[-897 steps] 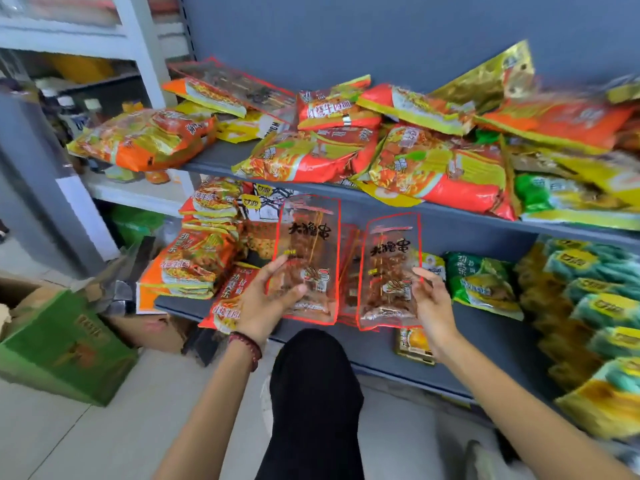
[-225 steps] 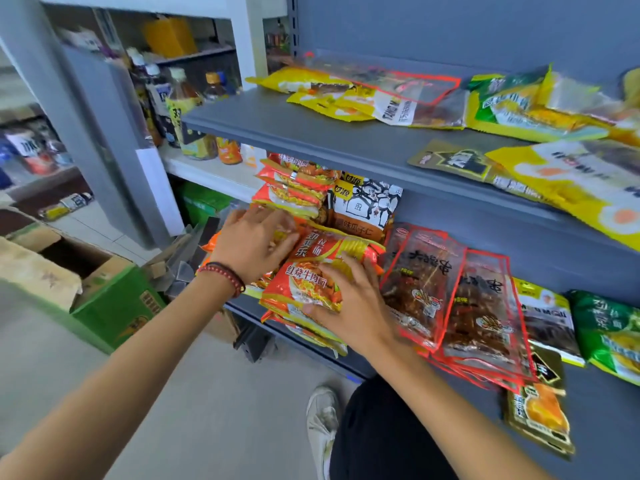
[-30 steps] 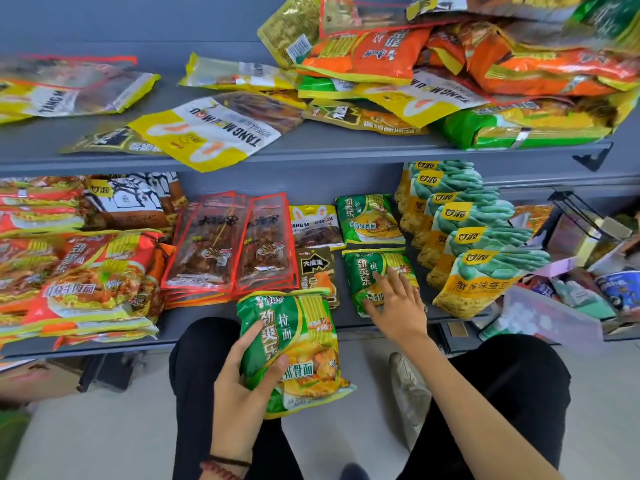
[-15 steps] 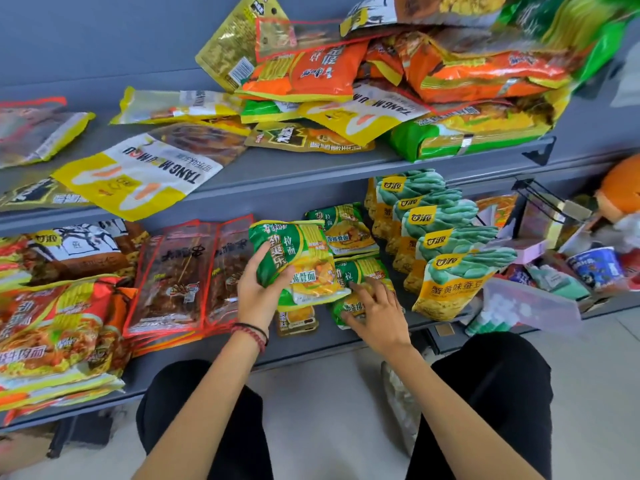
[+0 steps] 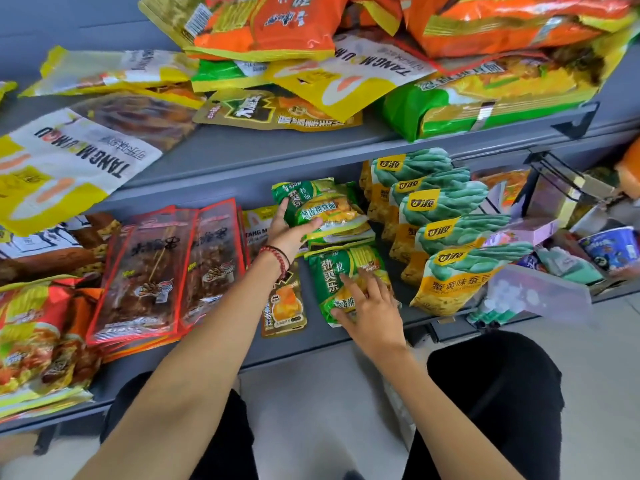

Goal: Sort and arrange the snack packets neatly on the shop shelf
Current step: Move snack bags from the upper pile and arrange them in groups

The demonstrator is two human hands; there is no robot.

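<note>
Half a second on, the left hand (image 5: 287, 233) has carried its glossy green-and-yellow noodle packet (image 5: 320, 209) further back over the lower grey metal shelf (image 5: 242, 344), so that it now sits on top of a like green packet at the rear, just left of the row of teal-and-yellow snack bags (image 5: 446, 244). That hand holds the packet by its left edge, thumb across the front and fingers behind; a red and black bead bracelet (image 5: 277, 259) circles the wrist. The right hand (image 5: 370, 313) has stayed on the second green noodle packet lying flat nearer the shelf's front edge (image 5: 332, 282), fingers spread wide and pressed down on its lower half, gripping nothing. Between the two forearms lies a small olive-brown pouch with an orange picture (image 5: 284, 306), flat on the shelf. To its left, clear red-edged packets of dark skewers (image 5: 156, 271) overlap in a fan, and beyond them red-and-yellow noodle packets (image 5: 31, 327) are stacked. On the upper grey shelf (image 5: 242, 147), yellow-and-white bags (image 5: 69, 157), orange bags (image 5: 277, 26) and a green one are heaped loosely.
</note>
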